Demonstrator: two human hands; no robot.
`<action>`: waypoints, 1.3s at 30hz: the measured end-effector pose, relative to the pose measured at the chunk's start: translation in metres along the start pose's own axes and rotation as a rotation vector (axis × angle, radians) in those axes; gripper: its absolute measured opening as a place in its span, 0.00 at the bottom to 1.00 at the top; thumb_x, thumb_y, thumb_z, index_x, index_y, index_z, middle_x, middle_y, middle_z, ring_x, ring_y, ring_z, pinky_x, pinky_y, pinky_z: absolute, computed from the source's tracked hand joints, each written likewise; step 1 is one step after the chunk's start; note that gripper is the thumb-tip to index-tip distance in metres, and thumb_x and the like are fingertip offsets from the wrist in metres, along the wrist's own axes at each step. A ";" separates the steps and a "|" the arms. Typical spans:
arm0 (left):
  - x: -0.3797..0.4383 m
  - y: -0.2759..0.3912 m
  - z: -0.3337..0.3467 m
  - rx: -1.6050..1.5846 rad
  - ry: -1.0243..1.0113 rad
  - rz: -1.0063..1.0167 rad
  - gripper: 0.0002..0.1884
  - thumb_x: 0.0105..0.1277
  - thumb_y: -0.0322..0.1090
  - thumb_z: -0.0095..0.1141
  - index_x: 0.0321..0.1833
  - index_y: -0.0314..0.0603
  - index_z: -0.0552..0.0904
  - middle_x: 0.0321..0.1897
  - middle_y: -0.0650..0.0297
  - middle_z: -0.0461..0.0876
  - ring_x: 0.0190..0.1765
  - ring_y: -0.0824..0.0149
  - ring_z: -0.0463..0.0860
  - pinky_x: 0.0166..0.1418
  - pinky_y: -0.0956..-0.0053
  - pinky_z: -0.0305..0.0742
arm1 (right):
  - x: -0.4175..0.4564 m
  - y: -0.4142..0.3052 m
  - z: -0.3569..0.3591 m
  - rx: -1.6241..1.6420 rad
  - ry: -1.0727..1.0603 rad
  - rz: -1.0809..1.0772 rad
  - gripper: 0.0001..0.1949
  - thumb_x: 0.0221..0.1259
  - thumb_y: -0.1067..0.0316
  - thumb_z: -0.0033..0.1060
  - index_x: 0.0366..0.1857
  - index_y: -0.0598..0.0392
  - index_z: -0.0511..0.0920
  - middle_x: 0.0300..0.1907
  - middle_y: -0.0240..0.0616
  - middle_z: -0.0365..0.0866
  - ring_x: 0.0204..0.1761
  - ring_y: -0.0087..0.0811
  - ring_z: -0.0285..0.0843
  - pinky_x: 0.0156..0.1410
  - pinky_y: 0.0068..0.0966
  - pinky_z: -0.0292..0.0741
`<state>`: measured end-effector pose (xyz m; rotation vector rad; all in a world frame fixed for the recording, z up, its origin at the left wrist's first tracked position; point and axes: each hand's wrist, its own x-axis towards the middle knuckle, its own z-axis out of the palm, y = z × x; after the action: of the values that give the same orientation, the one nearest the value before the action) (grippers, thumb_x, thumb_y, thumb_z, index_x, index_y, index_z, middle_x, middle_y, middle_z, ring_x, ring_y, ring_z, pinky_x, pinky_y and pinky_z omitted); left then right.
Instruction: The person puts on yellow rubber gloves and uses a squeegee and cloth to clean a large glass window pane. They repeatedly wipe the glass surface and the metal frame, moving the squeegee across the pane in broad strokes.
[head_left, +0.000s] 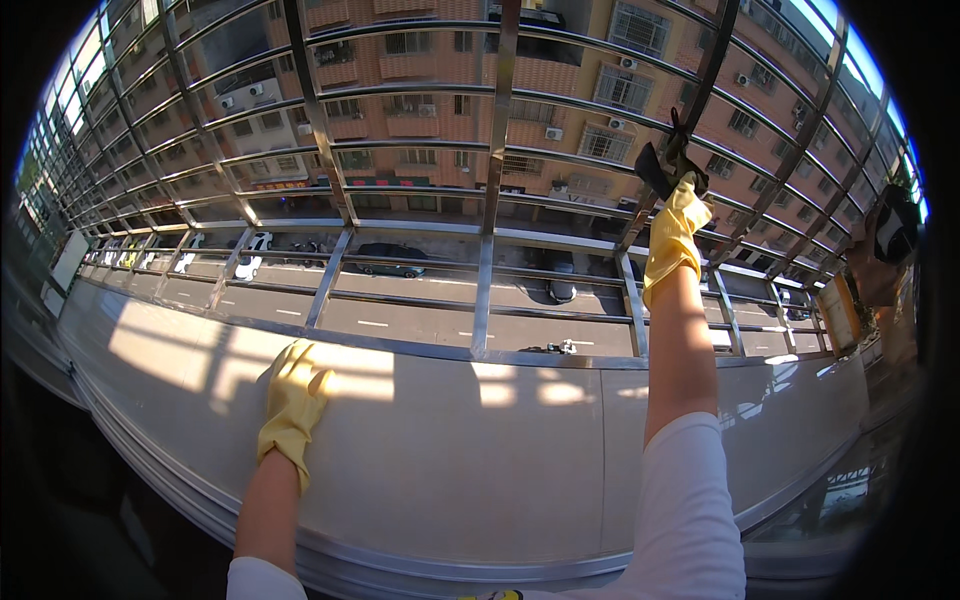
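My left hand (296, 401), in a yellow rubber glove, lies on the pale stone-like window sill (450, 465), its fingers slightly apart with nothing in them. Far out to the right, my right hand (679, 221), gloved the same way, reaches up with a dark cloth (686, 161) in its grip. That cloth is against an upright metal bar (709, 82) of the window grille; a loose flap hangs to its left. The fingers are partly hidden by the cloth and the glove's folds.
Shiny horizontal bars (420, 195) and uprights fence the sill's outer side. Sliding-window tracks (187, 510) run along its near edge. At the far right are a yellowish panel (838, 313) and a brown object (881, 262). Through the grille appear a street (420, 322) and apartment buildings.
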<state>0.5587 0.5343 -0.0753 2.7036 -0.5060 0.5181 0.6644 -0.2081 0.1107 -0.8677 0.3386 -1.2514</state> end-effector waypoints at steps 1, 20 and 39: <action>0.001 0.001 0.000 -0.002 0.001 0.005 0.25 0.75 0.35 0.81 0.74 0.38 0.93 0.75 0.48 0.93 0.80 0.39 0.89 0.89 0.50 0.85 | -0.003 -0.004 0.013 -0.137 0.083 -0.181 0.15 0.91 0.57 0.74 0.58 0.62 0.91 0.50 0.50 0.99 0.44 0.42 0.98 0.50 0.36 0.95; 0.006 0.008 0.003 -0.047 0.027 -0.008 0.18 0.74 0.36 0.78 0.63 0.35 0.95 0.68 0.48 0.97 0.77 0.42 0.92 0.87 0.52 0.87 | -0.002 0.013 -0.029 -1.514 -0.635 -1.262 0.38 0.70 0.84 0.66 0.87 0.53 0.82 0.88 0.44 0.86 0.93 0.55 0.77 0.97 0.48 0.77; 0.008 0.024 -0.009 -0.034 0.064 0.000 0.25 0.75 0.40 0.84 0.71 0.39 0.96 0.72 0.49 0.95 0.80 0.41 0.89 0.90 0.49 0.85 | -0.051 0.017 0.149 -1.114 -0.209 -0.924 0.10 0.88 0.61 0.74 0.55 0.55 0.92 0.60 0.42 0.98 0.66 0.46 0.94 0.86 0.43 0.83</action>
<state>0.5531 0.5143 -0.0577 2.6452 -0.4935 0.5891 0.7583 -0.1033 0.1835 -2.2705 0.4937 -1.7806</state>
